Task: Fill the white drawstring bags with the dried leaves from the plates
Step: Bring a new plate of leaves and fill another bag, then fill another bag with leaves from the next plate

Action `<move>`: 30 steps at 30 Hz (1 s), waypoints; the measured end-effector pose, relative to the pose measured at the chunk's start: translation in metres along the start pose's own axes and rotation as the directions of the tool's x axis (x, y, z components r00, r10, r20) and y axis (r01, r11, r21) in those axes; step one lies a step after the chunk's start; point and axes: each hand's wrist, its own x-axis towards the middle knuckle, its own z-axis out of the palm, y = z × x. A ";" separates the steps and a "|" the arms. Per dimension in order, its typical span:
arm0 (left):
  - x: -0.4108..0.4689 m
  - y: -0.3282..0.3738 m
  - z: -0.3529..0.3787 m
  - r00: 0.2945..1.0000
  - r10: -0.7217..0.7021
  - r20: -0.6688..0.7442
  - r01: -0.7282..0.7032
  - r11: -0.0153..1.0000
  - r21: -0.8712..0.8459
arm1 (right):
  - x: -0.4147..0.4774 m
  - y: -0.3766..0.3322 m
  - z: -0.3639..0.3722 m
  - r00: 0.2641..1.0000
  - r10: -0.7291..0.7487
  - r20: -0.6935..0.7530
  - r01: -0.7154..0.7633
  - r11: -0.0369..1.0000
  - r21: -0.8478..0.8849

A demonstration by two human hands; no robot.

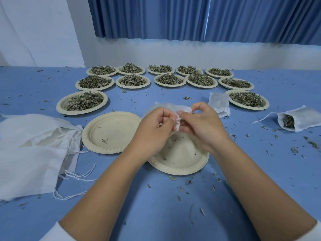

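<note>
Pinching bag (173, 108) between left hand (154, 126) and right hand (203, 125) | held over empty plate (182, 171), probably catching spills | full plates (132, 87) at 12 o'clock

Both hands met above an emptied plate (180, 164): the left hand (154, 126) and right hand (201, 122) pinched the gathered mouth of a white drawstring bag (166, 108). Heaped plates of dried leaves (132, 80) stood beyond, on the blue table (156, 206).
</note>
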 end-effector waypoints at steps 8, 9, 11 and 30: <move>0.007 -0.002 -0.014 0.982 -0.120 -0.149 0.119 0.993 -0.013 | 0.054 0.009 -0.026 0.942 -0.278 -0.190 0.183 0.896 -0.405; 0.007 -0.002 -0.014 0.981 -0.123 -0.147 0.122 0.992 -0.018 | 0.061 0.014 -0.030 0.946 -0.253 -0.201 0.150 0.894 -0.422; 0.007 -0.003 -0.014 0.982 -0.123 -0.141 0.120 0.992 -0.025 | 0.072 0.023 -0.037 0.956 -0.186 -0.229 0.078 0.908 -0.411; 0.011 -0.008 -0.013 0.984 -0.106 -0.142 0.108 0.994 0.007 | 0.060 0.008 -0.045 0.994 -0.096 0.056 0.105 0.647 -0.755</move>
